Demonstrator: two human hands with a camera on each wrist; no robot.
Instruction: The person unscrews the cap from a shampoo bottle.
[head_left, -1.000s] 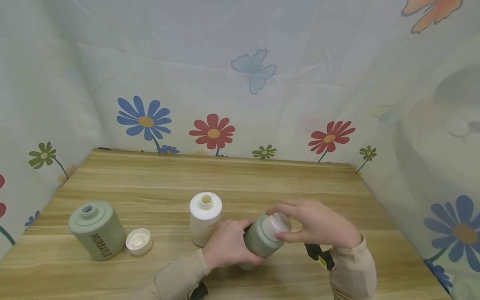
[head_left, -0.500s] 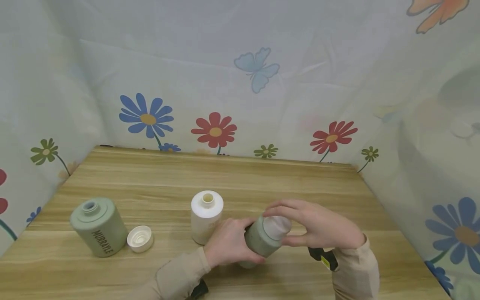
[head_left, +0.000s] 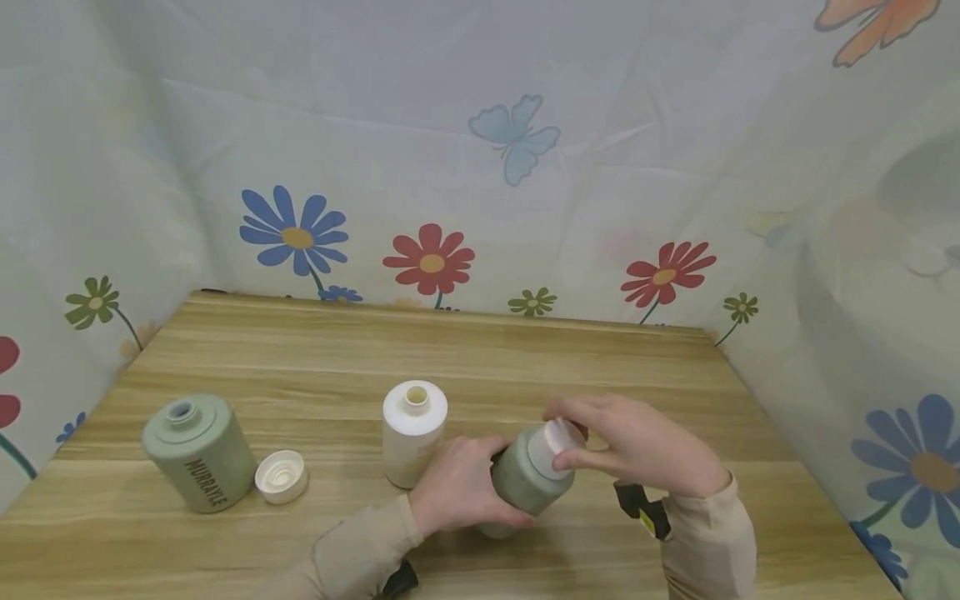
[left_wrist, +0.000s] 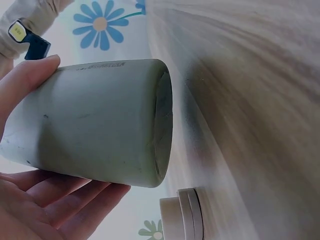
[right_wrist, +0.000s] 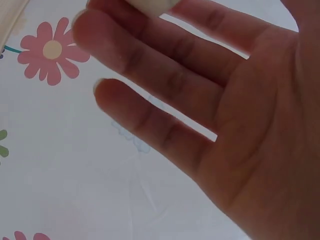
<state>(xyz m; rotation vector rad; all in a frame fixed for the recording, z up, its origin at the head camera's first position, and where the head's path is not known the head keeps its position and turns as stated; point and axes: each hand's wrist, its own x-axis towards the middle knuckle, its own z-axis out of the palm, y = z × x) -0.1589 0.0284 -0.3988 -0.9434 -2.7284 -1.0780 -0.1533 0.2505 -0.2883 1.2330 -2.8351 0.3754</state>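
A green bottle [head_left: 522, 477] is tilted toward the right, its base lifted off the table as the left wrist view shows. My left hand [head_left: 463, 486] grips its body, thumb on one side and fingers on the other. On the bottle's top sits a white cap [head_left: 550, 447], which my right hand [head_left: 637, 440] pinches between thumb and fingers. Only a sliver of the cap [left_wrist: 2, 170] side is out of sight in the left wrist view; the right wrist view catches a pale edge of the cap [right_wrist: 152, 6] at the fingertips.
Just left of my left hand stands an uncapped white bottle [head_left: 408, 446]. Farther left is an uncapped green bottle [head_left: 206, 467] lettered MURRAYLE, with a loose white cap [head_left: 281, 477] beside it. A flower-printed cloth [head_left: 360, 150] encloses the wooden table [head_left: 450, 346].
My right hand's fingers turn around the white cap, loosening and then pinching it again. My left hand keeps its grip on the green bottle, which has barely moved.
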